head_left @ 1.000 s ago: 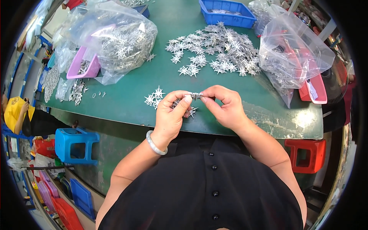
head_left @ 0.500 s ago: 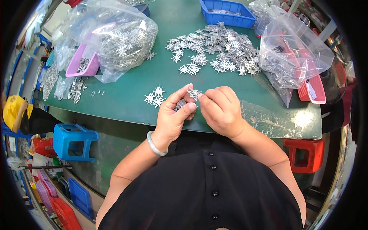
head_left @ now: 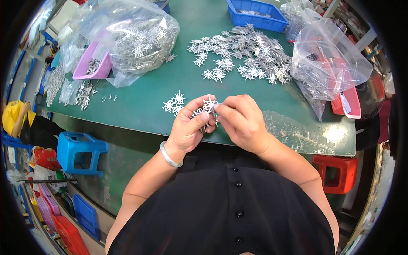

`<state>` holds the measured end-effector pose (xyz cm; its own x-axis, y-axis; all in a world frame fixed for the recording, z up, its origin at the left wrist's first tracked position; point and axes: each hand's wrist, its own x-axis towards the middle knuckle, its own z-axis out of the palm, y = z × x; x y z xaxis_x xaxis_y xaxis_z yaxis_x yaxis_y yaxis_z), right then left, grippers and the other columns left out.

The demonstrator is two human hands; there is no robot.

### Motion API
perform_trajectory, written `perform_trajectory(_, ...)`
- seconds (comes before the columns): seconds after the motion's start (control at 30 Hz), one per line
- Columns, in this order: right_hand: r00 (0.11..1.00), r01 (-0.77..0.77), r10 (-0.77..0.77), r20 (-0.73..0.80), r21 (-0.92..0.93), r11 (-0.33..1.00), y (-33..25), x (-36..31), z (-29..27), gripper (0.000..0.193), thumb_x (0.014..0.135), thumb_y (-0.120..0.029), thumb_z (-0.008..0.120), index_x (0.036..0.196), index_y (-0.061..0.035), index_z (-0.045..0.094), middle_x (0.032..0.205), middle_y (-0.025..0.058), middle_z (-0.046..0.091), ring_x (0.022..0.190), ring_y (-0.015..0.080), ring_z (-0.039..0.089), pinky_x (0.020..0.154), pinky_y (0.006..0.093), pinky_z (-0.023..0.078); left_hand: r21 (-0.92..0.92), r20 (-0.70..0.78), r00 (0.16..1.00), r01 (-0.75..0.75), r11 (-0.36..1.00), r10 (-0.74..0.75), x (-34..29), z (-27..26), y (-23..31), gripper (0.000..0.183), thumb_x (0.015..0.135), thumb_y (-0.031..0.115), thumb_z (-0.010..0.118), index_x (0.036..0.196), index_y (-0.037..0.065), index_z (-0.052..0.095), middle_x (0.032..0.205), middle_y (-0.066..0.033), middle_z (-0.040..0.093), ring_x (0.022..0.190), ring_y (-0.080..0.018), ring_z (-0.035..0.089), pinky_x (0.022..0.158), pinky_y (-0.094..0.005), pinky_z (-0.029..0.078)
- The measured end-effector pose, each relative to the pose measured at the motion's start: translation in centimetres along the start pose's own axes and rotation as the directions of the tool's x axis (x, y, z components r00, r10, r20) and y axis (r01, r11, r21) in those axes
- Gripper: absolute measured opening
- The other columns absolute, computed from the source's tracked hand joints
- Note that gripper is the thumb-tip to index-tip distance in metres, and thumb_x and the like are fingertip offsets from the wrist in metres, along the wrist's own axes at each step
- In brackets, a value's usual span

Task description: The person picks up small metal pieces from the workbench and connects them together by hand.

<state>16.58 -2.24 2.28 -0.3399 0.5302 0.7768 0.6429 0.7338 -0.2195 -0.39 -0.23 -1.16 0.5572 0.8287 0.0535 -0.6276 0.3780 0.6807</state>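
The left hand [head_left: 187, 127] cups several grey stars, a silver star [head_left: 208, 103] upright at its fingertips — the right hand [head_left: 247, 123], fingers bunched, touches its edge; whether it grips, I cannot tell. Loose stars [head_left: 174, 103] lie just beside, on the green table [head_left: 140, 102].

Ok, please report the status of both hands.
Left hand: holding silvery, spiky, metallic stars. Right hand: fingers at topmost star. Loose stars beside left, not blocking.

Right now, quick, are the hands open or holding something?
Left hand: closed, holding small silver stars.
Right hand: curled, at one star; can't tell whether it's gripping.
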Motion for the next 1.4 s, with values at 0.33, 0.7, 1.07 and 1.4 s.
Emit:
perform_trajectory(0.33,0.826,-0.318,0.318,0.465,-0.082,0.945,0.8,-1.7,0.5,0.032,0.068,-0.014,0.068,0.097,-0.0040,0.060,0.098,0.0081,0.050,0.098,0.0266,0.044,0.081,0.0367,0.037,-0.202,-0.033,0.999,-0.019,0.979,0.012,-0.7,-2.3,1.8,0.038,0.085,0.030,0.051,0.114,0.006,0.047,0.114,-0.0124,0.050,0.085,-0.0206,0.052,0.057,-0.0268,0.045)
perform_trajectory(0.7,0.554,-0.832,0.589,0.588,0.379,0.404,1.2,-1.1,0.3,0.018,0.074,-0.003,0.065,0.086,-0.0028,0.053,0.070,0.0020,0.056,0.069,0.0111,0.054,0.063,0.0260,0.044,0.130,-0.209,0.977,0.077,0.989,-0.049,-1.4,-1.5,1.9,0.025,0.085,0.023,0.055,0.104,0.008,0.049,0.082,-0.0037,0.054,0.073,-0.0149,0.055,0.055,-0.0249,0.045)
perform_trajectory(1.07,0.567,-0.715,0.577,0.587,0.699,-0.010,0.6,-1.2,0.2,0.021,0.076,0.006,0.062,0.089,-0.0050,0.050,0.081,-0.0009,0.055,0.074,0.0056,0.053,0.068,0.0192,0.044,0.494,-0.263,0.963,0.078,0.866,0.063,-0.1,2.0,0.7,0.011,0.081,0.005,0.056,0.091,0.007,0.051,0.075,0.0010,0.054,0.063,-0.0052,0.051,0.053,-0.0192,0.042)
perform_trajectory(1.4,0.630,-0.623,0.611,0.479,0.781,0.030,0.5,-1.9,0.3,0.014,0.077,0.005,0.059,0.085,-0.0039,0.052,0.086,0.0007,0.057,0.080,0.0069,0.053,0.073,0.0215,0.043,0.551,-0.201,0.976,0.039,0.833,0.088,0.0,2.2,0.7,0.016,0.082,0.005,0.054,0.098,0.006,0.053,0.076,0.0012,0.054,0.064,-0.0053,0.051,0.053,-0.0192,0.041)
